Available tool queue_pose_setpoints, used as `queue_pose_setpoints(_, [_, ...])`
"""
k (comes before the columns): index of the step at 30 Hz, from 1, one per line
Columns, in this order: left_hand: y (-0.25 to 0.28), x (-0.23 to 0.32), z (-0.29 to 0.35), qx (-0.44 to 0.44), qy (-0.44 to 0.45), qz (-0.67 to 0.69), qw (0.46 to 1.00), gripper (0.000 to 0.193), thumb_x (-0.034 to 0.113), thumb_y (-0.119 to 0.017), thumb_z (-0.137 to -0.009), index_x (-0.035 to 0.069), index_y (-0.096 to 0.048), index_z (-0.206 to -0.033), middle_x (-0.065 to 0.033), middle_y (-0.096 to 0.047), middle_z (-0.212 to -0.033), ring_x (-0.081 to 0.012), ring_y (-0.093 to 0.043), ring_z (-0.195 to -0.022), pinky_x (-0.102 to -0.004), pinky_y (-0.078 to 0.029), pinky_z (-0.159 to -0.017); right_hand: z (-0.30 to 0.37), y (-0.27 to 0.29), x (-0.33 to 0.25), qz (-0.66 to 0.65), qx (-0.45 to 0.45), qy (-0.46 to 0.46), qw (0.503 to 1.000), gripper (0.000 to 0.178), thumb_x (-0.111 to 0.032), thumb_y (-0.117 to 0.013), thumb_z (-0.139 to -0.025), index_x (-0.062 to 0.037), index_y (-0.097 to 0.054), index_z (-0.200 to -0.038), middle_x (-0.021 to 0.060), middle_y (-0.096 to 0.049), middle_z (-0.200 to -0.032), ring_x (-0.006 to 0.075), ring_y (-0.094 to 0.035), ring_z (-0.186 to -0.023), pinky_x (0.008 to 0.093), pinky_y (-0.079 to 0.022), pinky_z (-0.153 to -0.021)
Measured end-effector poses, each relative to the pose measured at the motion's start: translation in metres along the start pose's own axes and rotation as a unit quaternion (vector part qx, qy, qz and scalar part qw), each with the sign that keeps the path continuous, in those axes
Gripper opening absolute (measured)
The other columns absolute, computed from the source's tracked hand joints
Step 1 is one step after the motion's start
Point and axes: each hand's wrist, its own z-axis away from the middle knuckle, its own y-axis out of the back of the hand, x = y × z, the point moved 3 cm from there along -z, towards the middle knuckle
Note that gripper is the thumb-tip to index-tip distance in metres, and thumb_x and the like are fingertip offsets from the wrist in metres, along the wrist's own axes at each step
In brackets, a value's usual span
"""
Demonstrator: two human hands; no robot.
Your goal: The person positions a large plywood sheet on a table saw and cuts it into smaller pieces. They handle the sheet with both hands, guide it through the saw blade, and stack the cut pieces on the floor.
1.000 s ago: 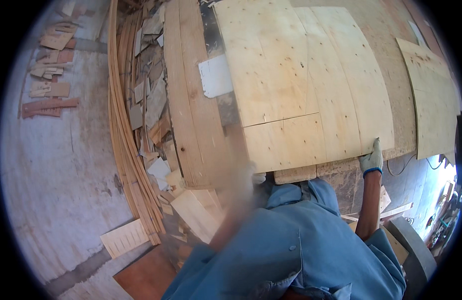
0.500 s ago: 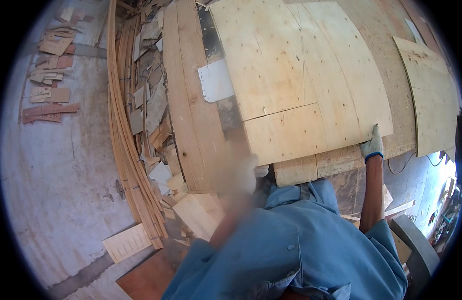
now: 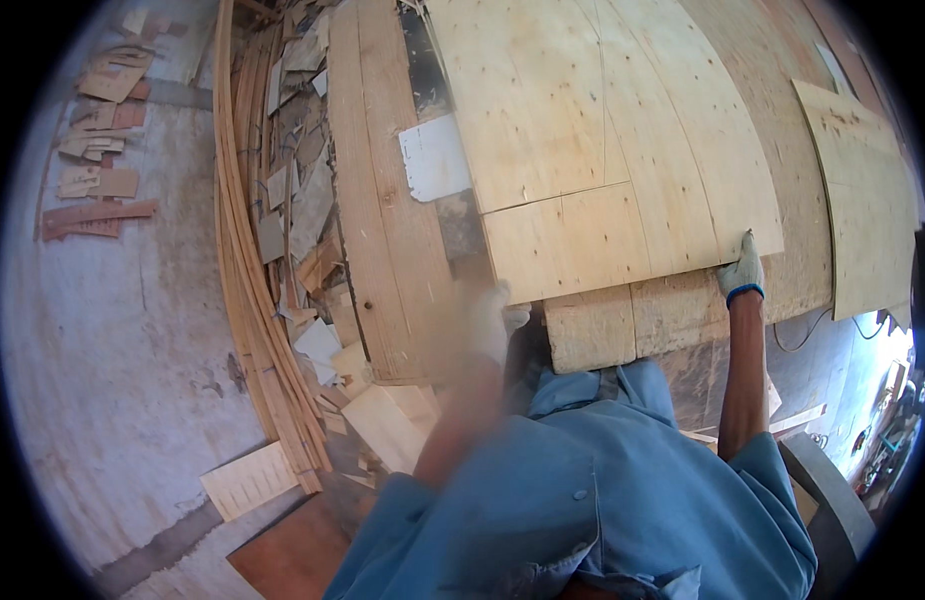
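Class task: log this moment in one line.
left hand: at near-left corner of panel, grip unclear | right hand: gripping panel's near edge, thumb on top | panel: over bench

Matt, knotty plywood sheet (image 3: 622, 140)

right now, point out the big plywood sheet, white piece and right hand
Big plywood sheet (image 3: 632, 140), head view: middle of its face
White piece (image 3: 434, 161), head view: middle of its face
Right hand (image 3: 741, 272), head view: middle of the glove
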Motion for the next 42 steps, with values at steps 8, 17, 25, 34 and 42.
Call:
queue_pose_setpoints(8, [-0.002,-0.001,-0.026,-0.012,-0.015,0.087,0.996,0.035,0.034,-0.055,-0.099,0.001,-0.063,-0.106,-0.0089,-0.067,-0.082,-0.0160,-0.061,-0.065,-0.0281,-0.049,-0.060,-0.019,-0.010,0.000,0.022,0.011,0.012,1.000,0.042,-0.034,-0.047,-0.105,-0.0058,-0.051,-0.136,0.0083,-0.058,-0.135,0.0239,-0.058,-0.121,0.0398,-0.048,-0.103])
queue_pose_setpoints(17, [-0.052,0.013,0.049,-0.153,0.135,0.174,0.963,0.042,0.040,-0.038,-0.107,0.014,-0.043,-0.074,0.0035,-0.040,-0.065,-0.0083,-0.040,-0.056,-0.0243,-0.034,-0.052,-0.026,-0.002,0.003,0.052,0.034,0.009,0.998,0.043,-0.038,-0.049,-0.103,-0.0074,-0.054,-0.133,0.0064,-0.062,-0.128,0.0201,-0.061,-0.113,0.0355,-0.052,-0.092])
queue_pose_setpoints(25, [-0.069,0.049,0.034,-0.015,-0.031,-0.089,0.995,0.034,0.030,-0.047,-0.102,0.006,-0.057,-0.081,-0.0048,-0.062,-0.071,-0.0159,-0.062,-0.065,-0.0286,-0.051,-0.057,-0.071,0.053,-0.008,0.470,-0.069,0.264,0.839,0.042,-0.015,-0.050,-0.098,0.0053,-0.048,-0.135,0.0188,-0.064,-0.123,0.0261,-0.063,-0.112,0.0367,-0.050,-0.094])
queue_pose_setpoints(34, [-0.053,0.010,-0.014,0.048,-0.073,-0.087,0.992,0.030,0.027,-0.055,-0.096,0.000,-0.068,-0.088,-0.0057,-0.065,-0.070,-0.0173,-0.064,-0.064,-0.0335,-0.052,-0.057,-0.096,0.056,-0.006,0.527,-0.115,0.294,0.789,0.038,-0.017,-0.053,-0.097,0.0045,-0.051,-0.129,0.0192,-0.062,-0.125,0.0291,-0.060,-0.114,0.0358,-0.046,-0.100])
queue_pose_setpoints(42, [-0.054,0.013,-0.019,0.043,0.093,0.162,0.981,0.039,0.034,-0.053,-0.098,-0.003,-0.065,-0.100,-0.0114,-0.068,-0.085,-0.0219,-0.067,-0.071,-0.0344,-0.054,-0.061,-0.039,-0.024,0.007,0.024,-0.015,-0.005,1.000,0.044,-0.015,-0.060,-0.091,0.0044,-0.050,-0.129,0.0216,-0.062,-0.124,0.0300,-0.061,-0.115,0.0373,-0.047,-0.098])
